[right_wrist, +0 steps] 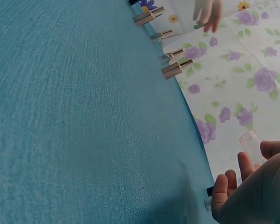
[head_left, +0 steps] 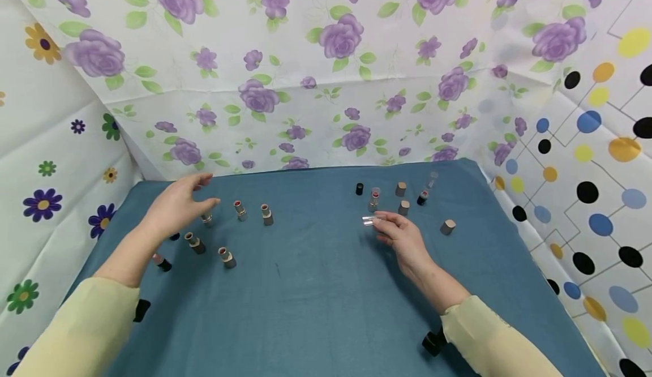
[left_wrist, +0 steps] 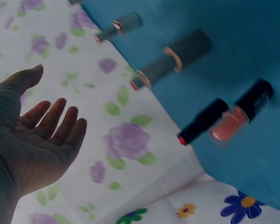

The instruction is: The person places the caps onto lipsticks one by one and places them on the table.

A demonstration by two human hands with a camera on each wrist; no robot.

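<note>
My right hand (head_left: 404,242) pinches a small clear lipstick cap (head_left: 368,221) between thumb and fingers, above the right half of the table. The same clear cap (right_wrist: 252,144) shows in the right wrist view. My left hand (head_left: 172,209) hovers over the left side, thumb and fingers apart, with nothing in it. Around it stand several uncapped lipsticks: one with a clear base (head_left: 240,211), a brown one (head_left: 267,216), two more brown ones (head_left: 196,244) (head_left: 227,258). A pink and black lipstick (head_left: 163,263) is nearest the left forearm. Another lipstick (head_left: 206,219) is partly hidden by the hand.
Beyond the right hand stand a black cap (head_left: 359,189), a lipstick with a clear top (head_left: 374,200), several brown caps (head_left: 448,227) and a black lipstick (head_left: 423,198). Blue cloth (head_left: 316,286) covers the table. Flowered sheets (head_left: 305,54) rise behind it.
</note>
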